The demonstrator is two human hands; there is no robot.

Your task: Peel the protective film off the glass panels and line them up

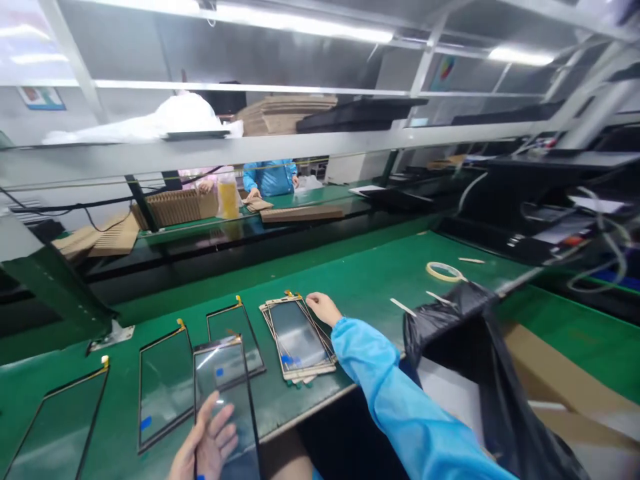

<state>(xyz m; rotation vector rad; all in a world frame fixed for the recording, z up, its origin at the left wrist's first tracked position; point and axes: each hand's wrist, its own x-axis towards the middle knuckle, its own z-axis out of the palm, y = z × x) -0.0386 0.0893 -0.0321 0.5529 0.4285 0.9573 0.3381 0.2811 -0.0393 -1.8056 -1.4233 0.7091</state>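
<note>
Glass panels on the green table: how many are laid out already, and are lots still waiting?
Three glass panels already lie in a row on the green table. A fourth panel is in hand: the left hand holds it from beneath. The right hand touches the top corner of the stack of panels, so several seem left. How many is unclear.

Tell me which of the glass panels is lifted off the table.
The glass panel held in the left hand. Its near end is raised above the table edge, while the others lie flat on the green table, including the stack by the right hand.
</note>
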